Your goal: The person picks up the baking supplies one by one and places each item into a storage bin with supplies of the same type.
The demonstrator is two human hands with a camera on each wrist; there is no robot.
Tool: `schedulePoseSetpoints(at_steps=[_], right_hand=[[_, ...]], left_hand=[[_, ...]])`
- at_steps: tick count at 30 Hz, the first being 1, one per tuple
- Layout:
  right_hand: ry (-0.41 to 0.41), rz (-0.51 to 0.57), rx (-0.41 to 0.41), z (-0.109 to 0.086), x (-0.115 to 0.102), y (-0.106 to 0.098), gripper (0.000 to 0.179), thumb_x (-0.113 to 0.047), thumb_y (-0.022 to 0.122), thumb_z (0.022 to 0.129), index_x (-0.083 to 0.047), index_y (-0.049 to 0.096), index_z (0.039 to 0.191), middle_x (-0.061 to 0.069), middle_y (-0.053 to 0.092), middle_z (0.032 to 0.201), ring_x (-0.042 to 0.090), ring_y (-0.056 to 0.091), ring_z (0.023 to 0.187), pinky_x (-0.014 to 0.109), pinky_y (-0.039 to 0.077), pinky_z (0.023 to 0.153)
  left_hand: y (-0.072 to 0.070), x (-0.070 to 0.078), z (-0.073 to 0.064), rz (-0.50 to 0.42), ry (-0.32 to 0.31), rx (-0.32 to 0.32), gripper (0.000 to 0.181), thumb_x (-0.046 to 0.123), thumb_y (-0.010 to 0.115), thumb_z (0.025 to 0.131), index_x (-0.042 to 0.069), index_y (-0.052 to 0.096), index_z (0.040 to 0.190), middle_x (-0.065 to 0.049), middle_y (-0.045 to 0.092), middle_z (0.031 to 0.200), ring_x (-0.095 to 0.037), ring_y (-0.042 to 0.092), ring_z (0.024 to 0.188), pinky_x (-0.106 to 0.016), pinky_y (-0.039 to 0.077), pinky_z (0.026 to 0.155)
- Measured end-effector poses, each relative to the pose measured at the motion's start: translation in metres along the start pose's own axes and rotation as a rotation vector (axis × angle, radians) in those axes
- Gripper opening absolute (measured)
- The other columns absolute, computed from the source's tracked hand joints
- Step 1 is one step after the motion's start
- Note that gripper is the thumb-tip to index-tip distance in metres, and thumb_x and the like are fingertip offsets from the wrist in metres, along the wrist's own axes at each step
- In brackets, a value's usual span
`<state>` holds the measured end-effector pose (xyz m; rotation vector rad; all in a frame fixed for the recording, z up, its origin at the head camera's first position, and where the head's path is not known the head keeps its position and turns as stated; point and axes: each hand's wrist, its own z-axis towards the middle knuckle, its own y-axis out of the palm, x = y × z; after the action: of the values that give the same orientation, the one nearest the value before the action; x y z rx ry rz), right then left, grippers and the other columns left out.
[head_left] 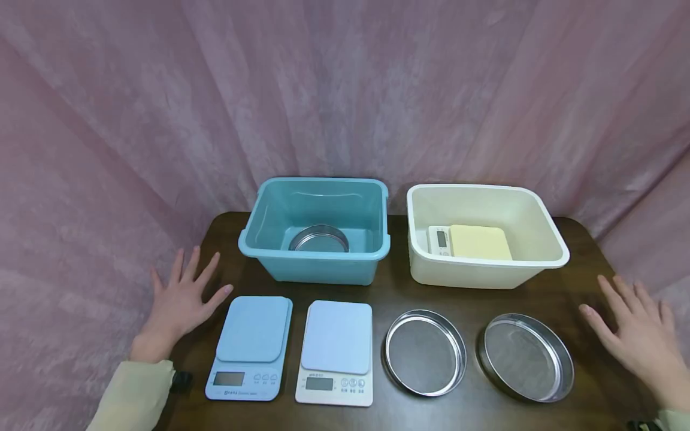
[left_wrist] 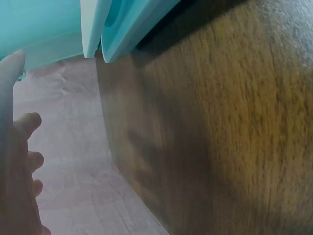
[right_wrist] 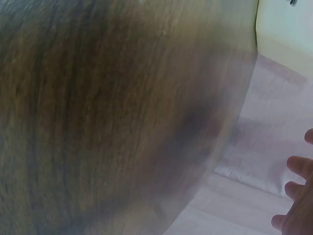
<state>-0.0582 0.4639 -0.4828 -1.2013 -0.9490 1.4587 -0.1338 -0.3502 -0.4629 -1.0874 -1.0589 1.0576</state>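
Note:
My left hand (head_left: pixel 180 302) is spread at the table's left edge, its thumb near the blue kitchen scale (head_left: pixel 253 329). Fingers straight and holding nothing, my right hand (head_left: pixel 638 332) hovers by the right edge. Right of the blue scale lies a white kitchen scale (head_left: pixel 336 338). Two round metal sieves follow, a left sieve (head_left: pixel 426 353) lying flat and a right sieve (head_left: pixel 525 358) nearest my right hand. In the left wrist view, the blue scale (left_wrist: pixel 132 29) shows at the top, beyond the thumb.
Behind the row stand a blue basin (head_left: pixel 318 272) with a round metal sieve (head_left: pixel 320 239) inside, and a cream basin (head_left: pixel 469 278) containing a pale yellow-topped scale (head_left: pixel 480 242). The dark wooden table (head_left: pixel 388 293) has rounded back corners. A pink curtain (head_left: pixel 345 90) hangs behind.

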Motion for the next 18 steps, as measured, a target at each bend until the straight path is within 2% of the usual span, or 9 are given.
schedulePoseSetpoints(at_steps=[7,18], right_hand=[[-0.019,0.016,0.014,-0.0028,-0.0022,0.0031,0.08,-0.045,0.056,0.104,-0.011,0.019,0.167,0.031,0.021,0.166,0.052,0.002,0.155,0.076,-0.01,0.115],[-0.06,0.058,0.046,-0.0024,-0.0034,0.0073,0.077,-0.038,0.059,0.104,-0.011,0.023,0.166,0.032,0.023,0.165,0.049,0.003,0.157,0.075,-0.007,0.116]], left_hand=[[0.0023,-0.0008,-0.0017,-0.003,0.009,0.009,0.087,0.066,0.053,0.099,0.022,0.023,0.168,-0.025,0.012,0.171,-0.046,-0.006,0.158,-0.086,-0.011,0.105],[0.0054,0.002,0.0026,-0.005,0.022,0.015,0.087,0.067,0.054,0.099,0.024,0.022,0.168,-0.024,0.013,0.172,-0.045,-0.008,0.158,-0.083,-0.015,0.106]])
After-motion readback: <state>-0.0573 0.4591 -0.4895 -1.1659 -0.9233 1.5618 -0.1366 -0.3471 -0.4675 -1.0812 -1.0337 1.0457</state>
